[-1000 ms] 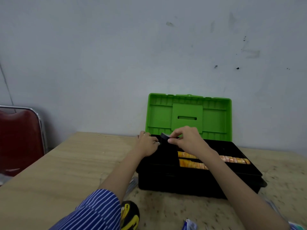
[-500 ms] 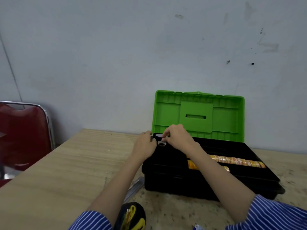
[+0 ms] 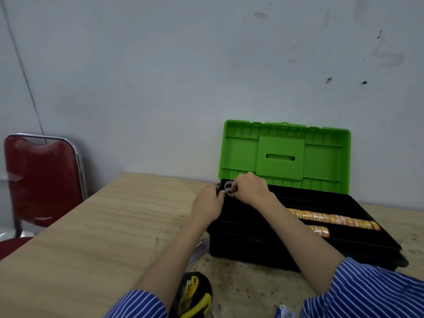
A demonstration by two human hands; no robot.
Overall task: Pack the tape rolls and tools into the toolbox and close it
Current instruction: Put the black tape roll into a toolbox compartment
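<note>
A black toolbox (image 3: 252,249) stands open on the table, its green lid (image 3: 284,157) upright against the wall. Two rows of orange-yellow tape rolls (image 3: 330,220) lie in its tray. At the box's back left corner my right hand (image 3: 249,188) pinches a small black tape roll (image 3: 227,188) with a white core. My left hand (image 3: 207,205) rests against the same roll and the box's left rim. A black and yellow tape measure (image 3: 192,294) lies on the table near me, between my forearms.
A grey flat tool (image 3: 198,250) lies beside the box's left front corner, partly under my left arm. A blue-white packet (image 3: 284,312) shows at the bottom edge. A red chair (image 3: 41,177) stands left of the wooden table (image 3: 91,237). The wall is right behind the box.
Both hands shifted slightly left toward the box's back left corner with the black roll, which has turned so its white core now faces me. The camera view shifted left.
</note>
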